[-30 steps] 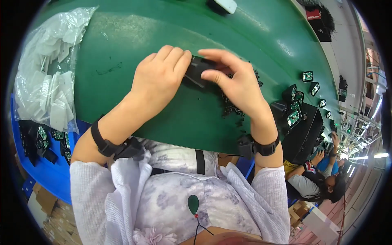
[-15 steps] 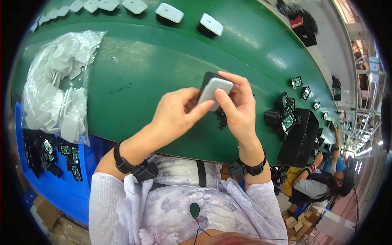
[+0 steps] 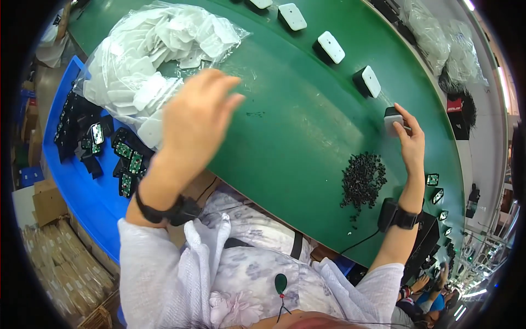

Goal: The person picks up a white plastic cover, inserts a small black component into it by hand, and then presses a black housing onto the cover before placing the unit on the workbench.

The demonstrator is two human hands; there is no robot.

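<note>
My right hand [image 3: 412,143] grips a small black box with a light grey cover [image 3: 392,124], fingers on its far side and thumb on the cover. It is at the near right end of a row of similar black boxes with white covers [image 3: 371,82] on the green table. My left hand [image 3: 197,118], slightly blurred, is beside a clear plastic bag of white cover plates [image 3: 129,63]. Its fingers and thumb are spread, and nothing shows between them. Between my arms, nearer the right one, lies a heap of small black parts, possibly screws [image 3: 362,178].
A blue bin [image 3: 55,159] at the left holds black housings with green circuit boards [image 3: 125,151]. More open housings [image 3: 433,180] stand along the right table edge, beyond my right forearm. Co-workers [image 3: 433,299] are at the lower right. Flattened cartons [image 3: 66,268] lie at the lower left.
My hands have parted. The right has carried the box out to the right, near the row, and the left has let go and moved to the bag. The view has turned.
</note>
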